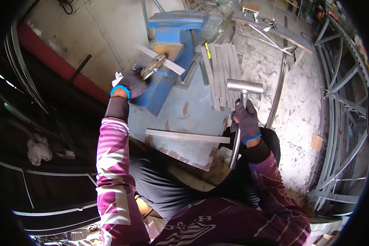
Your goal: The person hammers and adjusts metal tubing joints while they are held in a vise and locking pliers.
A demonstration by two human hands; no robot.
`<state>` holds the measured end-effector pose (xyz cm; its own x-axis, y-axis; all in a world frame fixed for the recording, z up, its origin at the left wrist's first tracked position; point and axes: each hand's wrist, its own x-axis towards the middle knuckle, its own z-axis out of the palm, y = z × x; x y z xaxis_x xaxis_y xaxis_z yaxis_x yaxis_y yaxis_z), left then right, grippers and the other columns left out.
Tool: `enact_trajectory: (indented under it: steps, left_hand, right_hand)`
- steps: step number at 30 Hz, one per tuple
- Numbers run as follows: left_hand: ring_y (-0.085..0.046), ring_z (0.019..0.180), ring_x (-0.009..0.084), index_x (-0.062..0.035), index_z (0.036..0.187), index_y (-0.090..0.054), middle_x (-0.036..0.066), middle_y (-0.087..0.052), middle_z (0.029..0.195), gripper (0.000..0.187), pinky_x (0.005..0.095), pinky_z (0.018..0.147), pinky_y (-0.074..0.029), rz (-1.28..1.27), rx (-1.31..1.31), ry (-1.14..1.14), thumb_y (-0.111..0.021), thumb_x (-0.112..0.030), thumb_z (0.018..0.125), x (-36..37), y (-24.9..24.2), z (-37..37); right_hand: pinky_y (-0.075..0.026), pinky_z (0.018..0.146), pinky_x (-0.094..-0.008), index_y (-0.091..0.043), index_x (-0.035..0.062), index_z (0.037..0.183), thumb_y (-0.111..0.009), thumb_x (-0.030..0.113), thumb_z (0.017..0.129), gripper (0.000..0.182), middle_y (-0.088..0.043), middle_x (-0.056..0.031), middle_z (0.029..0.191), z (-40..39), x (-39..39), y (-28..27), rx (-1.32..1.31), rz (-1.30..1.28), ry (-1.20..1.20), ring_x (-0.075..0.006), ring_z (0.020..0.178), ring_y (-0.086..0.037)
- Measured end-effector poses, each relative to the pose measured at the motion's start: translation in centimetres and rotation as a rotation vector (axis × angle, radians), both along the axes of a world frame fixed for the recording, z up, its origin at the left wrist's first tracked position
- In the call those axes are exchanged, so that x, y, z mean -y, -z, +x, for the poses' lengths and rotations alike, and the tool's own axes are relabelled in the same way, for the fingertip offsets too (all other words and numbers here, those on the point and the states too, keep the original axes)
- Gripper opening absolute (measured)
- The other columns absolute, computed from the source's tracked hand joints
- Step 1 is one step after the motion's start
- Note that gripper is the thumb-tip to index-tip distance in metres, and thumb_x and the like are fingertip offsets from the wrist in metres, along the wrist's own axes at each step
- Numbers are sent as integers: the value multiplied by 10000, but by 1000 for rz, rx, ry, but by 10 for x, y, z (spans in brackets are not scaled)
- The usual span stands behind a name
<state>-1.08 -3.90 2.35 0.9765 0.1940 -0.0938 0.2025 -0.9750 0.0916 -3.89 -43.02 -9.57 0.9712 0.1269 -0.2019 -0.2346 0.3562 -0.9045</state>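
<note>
On the left side, the left arm reaches up and away from the body, almost straight. It wears a pink and white sleeve. The left hand [132,85] has a dark glove with a blue cuff. Its fingers are closed tight around the handles of the pliers [152,67]. The pliers point up and to the right, and their tip bites a flat metal strip [163,61]. The strip lies tilted on top of the blue vise [168,49], which sits at the far edge of the metal table [180,110].

In the middle, a long flat bar [187,136] lies across the table near the person. Farther back, a bunch of flat metal strips [222,69] lies side by side, just right of the vise.

On the right side, the right arm is bent at the elbow and held close to the body. The right hand [247,119] wears the same kind of glove. It is shut around the handle of the hammer [242,102]. The handle stands nearly straight up, and the shiny head is above the hand, over the near ends of the strips.

Far right, grey metal frames [340,106] lie on the floor.
</note>
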Motion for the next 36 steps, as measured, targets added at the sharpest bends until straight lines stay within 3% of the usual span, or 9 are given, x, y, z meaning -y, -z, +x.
enact_trajectory:
  steps: [8, 14, 17, 36]
  left_hand:
    - [-619, 1059, 465, -16, 1171, -624, 307, -656, 1096, 398, 497, 915, -506, -45, 26, 56, -566, -247, 852, -5, 6, 1]
    - [-622, 1059, 464, 3, 1212, -609, 308, -659, 1090, 445, 491, 920, -508, -43, 8, 42, -579, -241, 841, -2, 2, 0]
    - [-621, 1061, 465, 5, 1214, -606, 308, -658, 1097, 454, 489, 921, -508, -29, 15, 36, -582, -249, 839, -4, 4, 1]
    - [-622, 1087, 464, -16, 1232, -621, 305, -657, 1130, 467, 473, 934, -511, -60, 14, 6, -583, -233, 821, 0, 0, 0]
  right_hand:
    - [-383, 366, -292, -583, 170, 1054, -599, 318, 1011, 155, -467, 18, 563, 4, 5, 10, -13, 32, -13, -117, 385, -414]
    - [-379, 365, -285, -586, 175, 1065, -595, 300, 1013, 135, -466, 22, 564, 0, 3, -1, -80, 24, -26, -111, 392, -415]
    - [-343, 361, -263, -570, 143, 972, -629, 237, 992, 112, -477, 25, 592, -1, 1, -2, -109, 69, -7, -87, 431, -427]
    - [-391, 351, -261, -566, 132, 975, -618, 221, 1001, 106, -478, 27, 609, -1, 0, 3, -61, 56, -28, -85, 443, -460]
